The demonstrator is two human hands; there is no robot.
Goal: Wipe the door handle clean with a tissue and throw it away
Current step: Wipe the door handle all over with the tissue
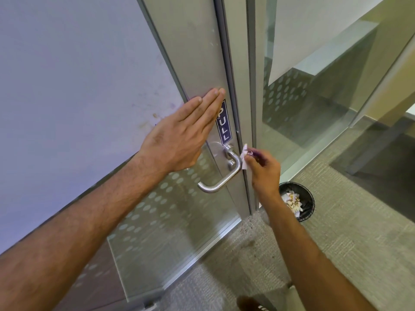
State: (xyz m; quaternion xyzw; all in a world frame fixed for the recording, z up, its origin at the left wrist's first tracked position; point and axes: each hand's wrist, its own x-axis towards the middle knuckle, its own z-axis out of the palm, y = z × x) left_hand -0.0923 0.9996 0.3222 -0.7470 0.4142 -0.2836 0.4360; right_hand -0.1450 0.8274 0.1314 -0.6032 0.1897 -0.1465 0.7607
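A brushed metal lever door handle (pixel 221 179) sits on the silver door frame (pixel 202 52), just below a dark blue PULL sign (pixel 224 122). My right hand (pixel 263 171) pinches a small white tissue (pixel 244 158) against the handle's upper bend. My left hand (pixel 179 133) lies flat on the door frame above the handle, fingers straight and together, holding nothing. A black bin (pixel 307 199) with a black liner stands on the floor behind my right wrist, with crumpled paper in it.
The door has frosted glass (pixel 78 86) with a dotted band lower down. A glass wall (pixel 325 97) runs to the right of the door. Grey carpet (pixel 336 243) covers the floor. A shoe tip (pixel 251 305) shows at the bottom edge.
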